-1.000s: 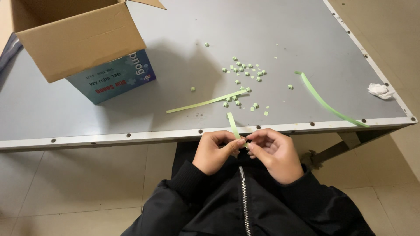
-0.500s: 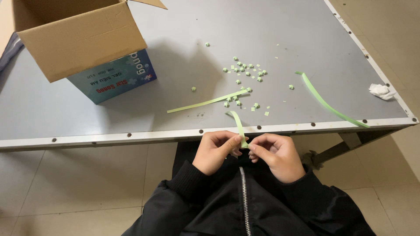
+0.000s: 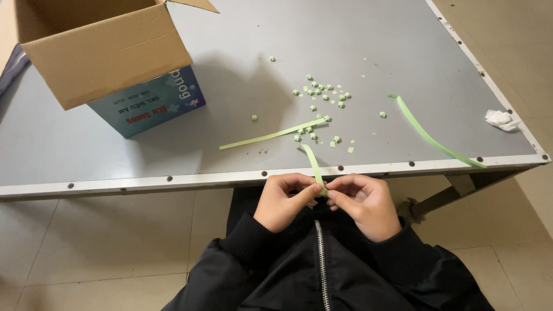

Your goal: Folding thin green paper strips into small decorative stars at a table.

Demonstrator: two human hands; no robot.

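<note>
- Head view: both hands meet just below the near edge of the grey tabletop (image 3: 115,150), over a black zipped jacket (image 3: 322,270).
- Left hand (image 3: 282,201) has its grip pinched on the lower end of a green paper strip (image 3: 313,164), thumb and fingertips pressed together.
- Right hand (image 3: 366,204) is pinched on that same end, its fingertips touching the left hand's.
- The strip rises from the fingers and its free end lies over the tabletop edge.
- Just beyond that edge lies a second, longer green strip (image 3: 271,135), flat and slanted.
- Around and beyond the far end of that strip, a scatter of small folded green pieces (image 3: 322,95).
- Further right on the tabletop, a third green strip (image 3: 432,135) runs down to the near edge.
- At the right edge of the tabletop, a crumpled white tissue (image 3: 501,119).
- Far left on the tabletop, an open cardboard box (image 3: 109,52) stands well apart from the hands.
</note>
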